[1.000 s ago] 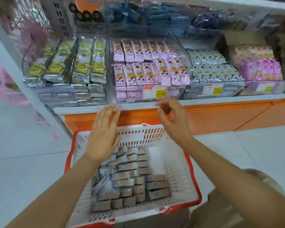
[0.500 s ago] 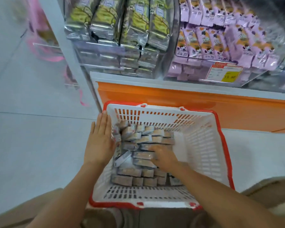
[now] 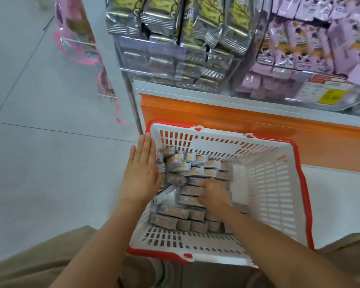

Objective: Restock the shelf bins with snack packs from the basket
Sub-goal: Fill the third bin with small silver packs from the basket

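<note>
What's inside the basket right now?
Grey snack packs fill the left side of the basket, the right hand on them. Packs under that hand and lower layers are hidden.

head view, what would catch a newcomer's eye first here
A white basket with a red rim sits below the shelf, its left half stacked with small snack packs. The right hand reaches into them; the left hand lies flat at the left rim.

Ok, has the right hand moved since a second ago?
Yes. The right hand has dropped from above the far rim of the basket down inside it, curled on the snack packs.
</note>
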